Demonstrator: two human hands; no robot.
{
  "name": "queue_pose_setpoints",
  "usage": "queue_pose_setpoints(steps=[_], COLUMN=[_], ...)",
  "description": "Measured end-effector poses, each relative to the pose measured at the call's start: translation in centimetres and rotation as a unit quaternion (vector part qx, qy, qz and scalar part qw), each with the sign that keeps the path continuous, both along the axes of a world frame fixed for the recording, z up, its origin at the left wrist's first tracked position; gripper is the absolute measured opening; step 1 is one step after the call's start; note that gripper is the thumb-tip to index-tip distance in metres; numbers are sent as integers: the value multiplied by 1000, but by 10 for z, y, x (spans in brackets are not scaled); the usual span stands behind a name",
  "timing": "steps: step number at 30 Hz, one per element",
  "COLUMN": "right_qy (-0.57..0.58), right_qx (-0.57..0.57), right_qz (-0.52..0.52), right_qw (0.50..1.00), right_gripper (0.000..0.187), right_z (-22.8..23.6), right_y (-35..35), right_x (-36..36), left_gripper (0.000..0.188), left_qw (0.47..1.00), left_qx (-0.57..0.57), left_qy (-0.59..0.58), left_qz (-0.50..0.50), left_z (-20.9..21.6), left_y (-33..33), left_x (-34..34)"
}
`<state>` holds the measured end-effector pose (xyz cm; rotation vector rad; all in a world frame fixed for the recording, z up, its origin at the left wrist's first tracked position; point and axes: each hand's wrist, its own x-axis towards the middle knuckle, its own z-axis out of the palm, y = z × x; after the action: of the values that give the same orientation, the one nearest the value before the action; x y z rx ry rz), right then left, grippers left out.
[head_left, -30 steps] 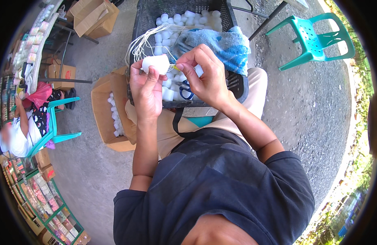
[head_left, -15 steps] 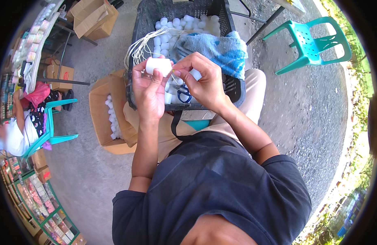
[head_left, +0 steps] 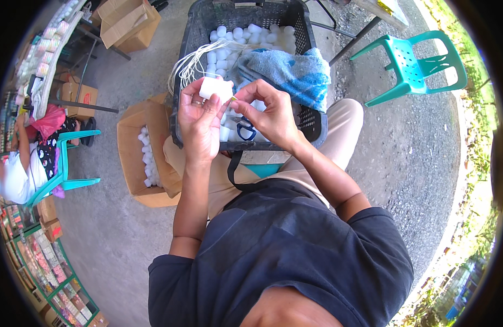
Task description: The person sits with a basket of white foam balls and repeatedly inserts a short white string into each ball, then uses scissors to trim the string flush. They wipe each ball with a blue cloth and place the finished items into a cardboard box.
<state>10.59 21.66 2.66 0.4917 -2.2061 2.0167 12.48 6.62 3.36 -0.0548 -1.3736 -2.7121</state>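
Observation:
Above a black plastic crate point(head_left: 312, 32), my left hand point(head_left: 201, 128) is closed around a smooth white cylinder point(head_left: 213, 88). My right hand point(head_left: 272, 113) is closed in a pinch at the cylinder's right end, on a tiny yellowish bit too small to make out. A bundle of thin white cords point(head_left: 189, 66) hangs over the crate's left rim, close to my left hand. Many white cylinders point(head_left: 255, 38) fill the crate. Blue-handled scissors point(head_left: 245, 131) lie below my hands, and a blue towel point(head_left: 287, 71) is draped over the crate's right side.
An open cardboard box point(head_left: 132, 163) holding more white cylinders stands left of the crate. A green plastic chair point(head_left: 407, 62) is at the right. Farther left, a person point(head_left: 25, 174) sits on another green chair point(head_left: 80, 183) beside a table of rolls point(head_left: 55, 57).
The right end of the white cylinder has tilted slightly downward, with my right hand staying pinched near it. The view has shifted a little.

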Motion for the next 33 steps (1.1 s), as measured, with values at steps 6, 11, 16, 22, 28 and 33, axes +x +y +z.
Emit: queue_pose_setpoints(steps=[6,11,16,22,28,33], right_qy=[95,30,216,329,258,259], right_qx=[53,38,209,287,225,229], right_qz=[-43,41,114,112,-8,29], right_qw=[993,998,947,892,940,938], right_gripper=[16,27,21,12,12,13], right_z=[3,9,35,56,50,39], right_y=[3,6,28,14,16,11], right_x=[-2,-3,-46,-53,-51,-34], left_gripper=[38,41,40,28,16,13], left_qw=[999,997,968,977,983,994], left_qx=[-38,-57,-212,-165,-178,-106], left_qy=[17,-14,-32,-42,30,-22], left_qz=[17,-42,-127,-128,10,-6], left_z=[-7,0,13,6,-1,-4], left_y=[0,-3,-23,-23,-11,-4], left_x=[2,2,-1,-2,-1,-7])
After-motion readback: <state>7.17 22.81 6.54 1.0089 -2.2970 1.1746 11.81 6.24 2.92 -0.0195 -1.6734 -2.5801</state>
